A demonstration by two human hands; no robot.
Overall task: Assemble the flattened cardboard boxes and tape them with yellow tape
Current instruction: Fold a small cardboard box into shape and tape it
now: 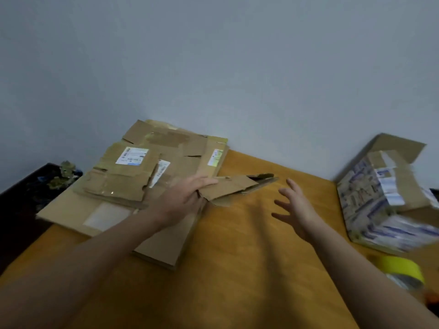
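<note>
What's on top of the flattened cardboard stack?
A flattened box bearing a white shipping label; it covers much of the boxes below, so their number is hidden.

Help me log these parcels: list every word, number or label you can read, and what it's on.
No text can be read; all of it is blurred.
Blue-and-white label on the top flattened box: unreadable.
White label beside it: unreadable.
Green-tinged label on the far flattened box: unreadable.
Print and pale sticker on the patterned box: unreadable.
Yellow tape roll: no text shows.
</note>
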